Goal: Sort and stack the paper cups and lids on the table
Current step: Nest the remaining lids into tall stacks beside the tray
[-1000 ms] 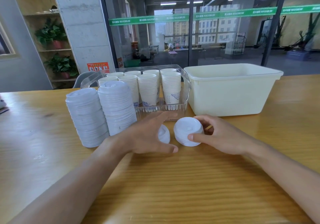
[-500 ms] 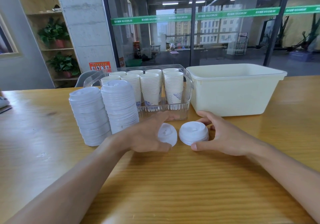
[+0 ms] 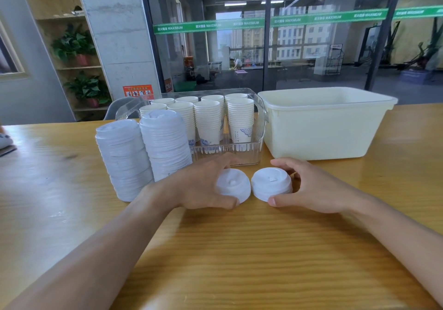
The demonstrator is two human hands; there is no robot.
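Observation:
Two small piles of white lids lie side by side on the wooden table (image 3: 239, 261). My left hand (image 3: 203, 185) grips the left lid pile (image 3: 233, 185), thumb at its near edge and fingers curled over its far side. My right hand (image 3: 309, 187) grips the right lid pile (image 3: 271, 184) the same way. Both piles stand upright, almost touching. Two tall leaning stacks of lids (image 3: 124, 158) (image 3: 165, 146) stand to the left. Behind them a clear tray (image 3: 260, 127) holds several stacks of paper cups (image 3: 239, 122).
A cream plastic tub (image 3: 323, 130) stands to the right of the clear tray, just behind my right hand. A dark object (image 3: 6, 142) lies at the table's left edge. A glass wall and shelves with plants are behind the table.
Both lid piles have turned from tilted to upright and now sit level on the table. My left hand's pile has come out from behind the palm and lies close to the right one.

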